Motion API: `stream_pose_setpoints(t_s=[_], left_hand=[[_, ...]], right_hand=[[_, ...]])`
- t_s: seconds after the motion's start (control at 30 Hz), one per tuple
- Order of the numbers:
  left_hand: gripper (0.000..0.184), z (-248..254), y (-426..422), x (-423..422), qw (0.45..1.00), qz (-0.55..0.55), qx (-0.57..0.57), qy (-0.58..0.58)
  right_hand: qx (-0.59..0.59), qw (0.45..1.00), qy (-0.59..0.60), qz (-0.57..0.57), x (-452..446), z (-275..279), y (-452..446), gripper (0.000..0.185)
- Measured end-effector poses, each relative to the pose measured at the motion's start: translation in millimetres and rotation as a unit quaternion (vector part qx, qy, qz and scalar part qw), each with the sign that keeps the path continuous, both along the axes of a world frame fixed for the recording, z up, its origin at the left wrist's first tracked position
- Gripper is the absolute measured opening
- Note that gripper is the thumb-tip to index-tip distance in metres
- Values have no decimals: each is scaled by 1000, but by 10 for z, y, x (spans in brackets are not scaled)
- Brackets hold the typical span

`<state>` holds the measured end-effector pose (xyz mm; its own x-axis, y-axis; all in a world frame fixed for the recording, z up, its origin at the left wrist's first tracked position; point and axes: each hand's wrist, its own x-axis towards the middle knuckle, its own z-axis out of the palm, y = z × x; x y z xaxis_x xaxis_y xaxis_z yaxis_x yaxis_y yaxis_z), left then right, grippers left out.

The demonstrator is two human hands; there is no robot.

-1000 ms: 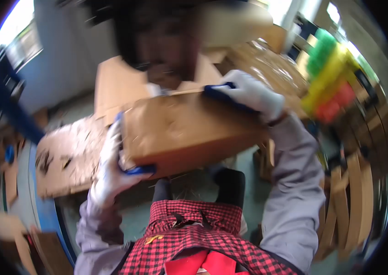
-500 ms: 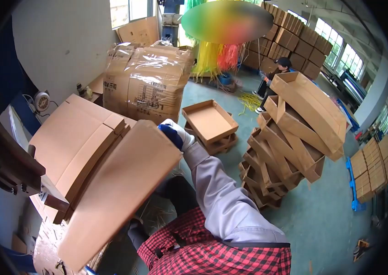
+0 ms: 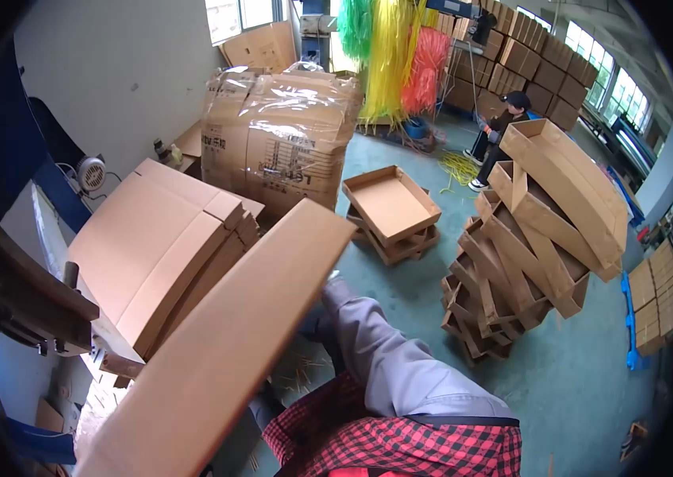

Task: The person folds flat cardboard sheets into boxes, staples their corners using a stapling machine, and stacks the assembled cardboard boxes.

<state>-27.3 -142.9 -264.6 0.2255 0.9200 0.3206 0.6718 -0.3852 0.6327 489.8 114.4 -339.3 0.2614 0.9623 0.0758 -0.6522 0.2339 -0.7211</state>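
Right hand [image 3: 334, 276] behind smooth cardboard box [image 3: 221, 338].

1. Toward 11 o'clock, the plastic-wrapped bale [image 3: 317, 119] bears dark printing [image 3: 289, 151] on its front face: rows of small lines with larger characters below, too small and too crossed by glare to read.
2. Toward 10 o'clock, a short line of bold characters [image 3: 213, 143], apparently partly Chinese, stands on the bale's left side; its wording cannot be told for certain.
3. Nothing else is readable.
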Motion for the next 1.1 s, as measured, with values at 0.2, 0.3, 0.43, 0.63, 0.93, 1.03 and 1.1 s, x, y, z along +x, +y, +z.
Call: stream_pose_setpoints(t_s=[0.2, 0.3, 0.43, 0.63, 0.93, 1.03, 1.1], left_hand=[[40, 29, -176, -49, 997, -64, -6, 47], [36, -314, -87, -20, 985, -57, 117, 109], [44, -79, -234, 302, 981, 50, 26, 186], [51, -634, -187, 541, 980, 41, -20, 196], [59, -1188, -533, 711, 974, 72, -112, 184], [62, -1213, -523, 674, 971, 84, -119, 189], [62, -1180, -541, 623, 970, 66, -129, 196]], right_hand=[[-101, 989, 105, -9, 304, -692, 103, 41], [-58, 996, 73, -4, 486, -767, -186, 43], [-49, 979, -77, 183, 261, -341, -495, 67], [-31, 785, -374, 492, -507, 68, -780, 82], [60, 706, -482, 515, -647, -575, -973, 82], [21, 744, -450, 494, -745, -684, -979, 86], [68, 742, -460, 483, -778, -651, -1014, 77]])
